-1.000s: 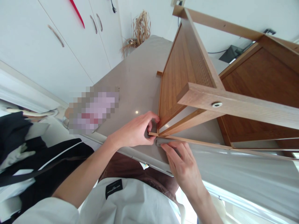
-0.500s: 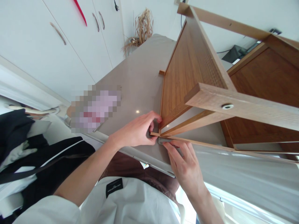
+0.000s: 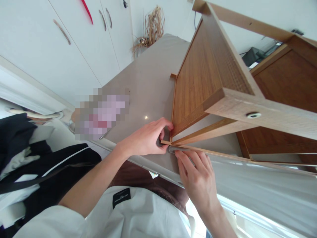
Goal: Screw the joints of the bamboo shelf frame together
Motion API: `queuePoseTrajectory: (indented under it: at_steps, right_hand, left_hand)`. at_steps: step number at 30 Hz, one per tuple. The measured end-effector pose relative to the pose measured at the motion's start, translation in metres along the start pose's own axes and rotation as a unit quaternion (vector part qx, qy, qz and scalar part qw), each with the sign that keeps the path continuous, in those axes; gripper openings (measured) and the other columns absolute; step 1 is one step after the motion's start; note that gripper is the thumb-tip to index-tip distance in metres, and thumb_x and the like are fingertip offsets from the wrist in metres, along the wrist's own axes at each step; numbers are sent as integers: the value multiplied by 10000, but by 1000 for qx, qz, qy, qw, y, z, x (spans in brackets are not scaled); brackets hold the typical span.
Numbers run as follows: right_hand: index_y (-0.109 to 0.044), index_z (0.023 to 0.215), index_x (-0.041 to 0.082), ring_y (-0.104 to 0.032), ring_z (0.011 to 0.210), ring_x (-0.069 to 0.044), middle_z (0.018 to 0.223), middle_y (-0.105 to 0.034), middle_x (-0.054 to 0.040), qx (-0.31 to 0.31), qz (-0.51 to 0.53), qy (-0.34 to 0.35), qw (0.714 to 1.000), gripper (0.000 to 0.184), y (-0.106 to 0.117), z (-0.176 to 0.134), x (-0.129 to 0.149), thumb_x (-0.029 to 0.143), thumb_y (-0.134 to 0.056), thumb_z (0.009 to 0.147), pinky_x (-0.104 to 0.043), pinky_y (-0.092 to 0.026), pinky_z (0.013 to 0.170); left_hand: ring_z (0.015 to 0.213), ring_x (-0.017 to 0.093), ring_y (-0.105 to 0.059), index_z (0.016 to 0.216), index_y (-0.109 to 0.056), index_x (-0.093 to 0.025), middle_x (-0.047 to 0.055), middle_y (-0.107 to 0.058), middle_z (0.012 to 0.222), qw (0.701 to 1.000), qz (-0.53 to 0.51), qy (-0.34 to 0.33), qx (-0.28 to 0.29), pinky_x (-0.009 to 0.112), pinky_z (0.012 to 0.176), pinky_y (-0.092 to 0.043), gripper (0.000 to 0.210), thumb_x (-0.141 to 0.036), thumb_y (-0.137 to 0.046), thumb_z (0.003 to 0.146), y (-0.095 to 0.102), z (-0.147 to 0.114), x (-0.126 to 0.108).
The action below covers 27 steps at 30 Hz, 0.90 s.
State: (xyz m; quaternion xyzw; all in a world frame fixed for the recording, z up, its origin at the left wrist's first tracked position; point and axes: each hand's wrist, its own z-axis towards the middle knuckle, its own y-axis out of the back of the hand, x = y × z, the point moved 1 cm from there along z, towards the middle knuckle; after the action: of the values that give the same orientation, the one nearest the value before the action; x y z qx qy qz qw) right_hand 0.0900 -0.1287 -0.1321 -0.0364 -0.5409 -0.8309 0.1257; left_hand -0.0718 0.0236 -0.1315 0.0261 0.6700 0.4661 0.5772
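A wooden shelf unit (image 3: pixel 198 79) lies on its side on the grey table. At its near lower corner my left hand (image 3: pixel 153 137) is closed round the end of a wooden rail (image 3: pixel 165 142), index fingertip on the panel edge and thumb just below. A dark patch shows inside that grip; I cannot make out what it is. On the near side of the same corner, my right hand (image 3: pixel 196 167) pinches a small flat grey piece (image 3: pixel 172 149) against the rail. My right fingers cover most of this piece.
The grey table (image 3: pixel 151 89) carries a blurred-out pale purple item (image 3: pixel 106 112) on its left. Dried stalks (image 3: pixel 155 24) stand beyond its far end, by white cupboards (image 3: pixel 81 43). Dark clothes (image 3: pixel 61 178) lie at the left; a pale curtain (image 3: pixel 247 188) hangs at the right.
The view has shifted a little, so the shelf unit appears slightly further right. Both hands keep their grips at the corner; the right fingers sit marginally further right.
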Motion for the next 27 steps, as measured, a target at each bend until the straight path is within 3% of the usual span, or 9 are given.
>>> queuePoseTrajectory:
  at_steps: [9, 14, 21, 27]
  right_hand:
    - [-698, 1049, 168, -582, 899, -194, 960, -665, -75, -18, 48, -39, 998, 148, -5, -1, 0, 101, -625, 940, -362, -491, 830]
    - [-695, 1049, 184, -573, 888, -195, 920, -660, -58, -3, 57, -26, 998, 157, -1, 1, -3, 98, -613, 948, -355, -497, 813]
    - [-656, 1152, 161, -580, 1002, -228, 1095, -672, -87, 33, 39, 13, 999, 226, 3, -6, -9, 81, -601, 948, -396, -472, 896]
    - [-650, 1202, 175, -539, 929, -225, 997, -628, -84, 49, 22, 32, 998, 273, 5, -5, -8, 85, -579, 954, -387, -474, 857]
  left_hand:
    - [816, 149, -592, 1141, -466, -249, -18, -588, 942, 1000, -6, 9, 1, 296, 759, -476, 445, -197, -661, 745, 0, 0, 1]
    - [809, 142, -593, 1134, -467, -248, -9, -598, 991, 1000, -11, 7, 1, 296, 757, -484, 440, -193, -661, 743, -1, 1, 1]
    - [796, 138, -593, 1127, -468, -248, -18, -582, 970, 1000, -13, 5, -1, 291, 737, -481, 448, -191, -673, 732, -1, 1, 2]
    - [797, 130, -595, 1131, -466, -249, -19, -582, 1004, 1000, -15, 6, 0, 284, 732, -479, 446, -195, -667, 736, -1, 1, 1]
